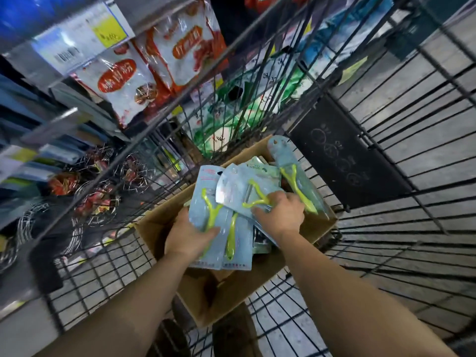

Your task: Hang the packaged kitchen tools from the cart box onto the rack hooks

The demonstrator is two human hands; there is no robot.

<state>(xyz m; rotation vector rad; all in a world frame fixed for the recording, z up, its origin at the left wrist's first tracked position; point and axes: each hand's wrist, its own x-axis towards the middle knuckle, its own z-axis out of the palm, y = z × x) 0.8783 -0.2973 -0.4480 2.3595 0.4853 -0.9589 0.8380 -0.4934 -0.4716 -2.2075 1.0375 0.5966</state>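
The left hand (189, 237) grips the lower part of a fanned stack of blue-carded peelers (219, 228), thumb across the front of the cards and fingers hidden behind them. The right hand (279, 215) comes in from the right with its fingers curled over the top card of that stack, pinching it near the lime-green Y-shaped peeler (253, 199) sealed to it. At least 3 cards show in the stack, each bearing a green-handled peeler, overlapping at slightly different angles.

The stack is held just above an open cardboard box (315, 225) that sits on the wire floor of a black mesh cart (386, 228). Another carded peeler (296, 176) leans tilted at the box's far right side, its hang hole uppermost, and more packs lie blurred inside the box.

To the left, beyond the cart wall, wire whisks (95, 199) with red labels hang on a rack, and red-and-white bags (123, 83) hang above them beside a shelf price tag (77, 37).
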